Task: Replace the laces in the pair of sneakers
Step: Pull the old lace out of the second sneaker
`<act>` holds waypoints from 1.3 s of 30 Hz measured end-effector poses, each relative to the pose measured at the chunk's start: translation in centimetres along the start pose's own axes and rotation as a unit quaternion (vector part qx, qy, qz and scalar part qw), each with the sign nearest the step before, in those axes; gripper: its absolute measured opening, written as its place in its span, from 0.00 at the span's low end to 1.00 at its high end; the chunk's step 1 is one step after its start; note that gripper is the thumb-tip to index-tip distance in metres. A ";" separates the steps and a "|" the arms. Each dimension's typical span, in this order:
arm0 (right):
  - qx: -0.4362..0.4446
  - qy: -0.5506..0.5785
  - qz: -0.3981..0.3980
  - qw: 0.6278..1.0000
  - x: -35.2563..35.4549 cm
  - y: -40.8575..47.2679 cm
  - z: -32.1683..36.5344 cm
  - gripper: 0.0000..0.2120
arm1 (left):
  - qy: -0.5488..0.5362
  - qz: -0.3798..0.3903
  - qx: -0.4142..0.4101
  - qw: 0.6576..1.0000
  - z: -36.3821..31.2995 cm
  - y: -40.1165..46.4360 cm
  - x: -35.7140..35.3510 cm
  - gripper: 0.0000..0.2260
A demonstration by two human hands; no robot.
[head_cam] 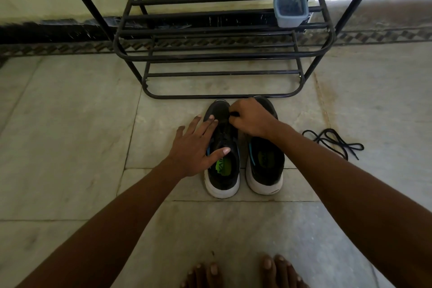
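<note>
head view, steeply down at near floor (70, 124)

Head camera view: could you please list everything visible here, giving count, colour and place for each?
Black mesh sneakers with white soles: two, side by side on the floor before the rack; the left one shows lacing and a green insole.
Loose black shoelace: one, tangled on the floor right of the sneakers.
Black metal tube shoe rack: one, against the wall behind the sneakers.
Translucent blue-grey plastic container: one, on a rack shelf at right, with dark contents.
Pale stone tile floor: underneath everything.
Left hand: fingers straight, resting on the left sneaker.
Right hand: curled, pinching something dark, seemingly lace, near the toe ends.
Bare toes: bottom edge.
</note>
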State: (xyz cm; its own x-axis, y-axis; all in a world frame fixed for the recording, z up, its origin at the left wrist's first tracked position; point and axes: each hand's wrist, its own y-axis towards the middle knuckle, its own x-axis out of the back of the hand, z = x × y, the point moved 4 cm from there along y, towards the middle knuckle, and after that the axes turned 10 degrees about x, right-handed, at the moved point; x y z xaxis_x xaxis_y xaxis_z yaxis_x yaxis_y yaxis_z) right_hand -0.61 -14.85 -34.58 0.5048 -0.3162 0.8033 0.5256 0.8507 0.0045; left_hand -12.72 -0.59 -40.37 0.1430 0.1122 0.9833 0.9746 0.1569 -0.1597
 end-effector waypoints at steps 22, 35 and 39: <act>0.045 0.307 -0.151 0.939 4.3 -0.7 2.6 0.13 | -0.002 0.021 0.011 1.000 -0.2 0.0 0.1 0.43; -0.079 0.303 -0.291 0.904 4.5 -6.7 -2.3 0.11 | -0.163 -0.005 0.030 0.986 -0.1 0.0 1.2 0.37; -0.175 0.244 -0.380 0.875 5.4 -10.5 -5.6 0.10 | -0.245 -0.100 0.034 0.964 -1.5 0.2 2.2 0.24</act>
State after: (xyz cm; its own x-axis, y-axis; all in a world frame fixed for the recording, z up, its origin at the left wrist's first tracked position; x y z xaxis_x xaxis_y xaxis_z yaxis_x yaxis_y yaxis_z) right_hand 0.47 -27.84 -33.65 0.1060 -0.9489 0.2971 0.9709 0.1633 0.1752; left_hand -11.92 -1.81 -38.10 -0.1609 0.5198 0.8390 0.9585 0.2851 0.0072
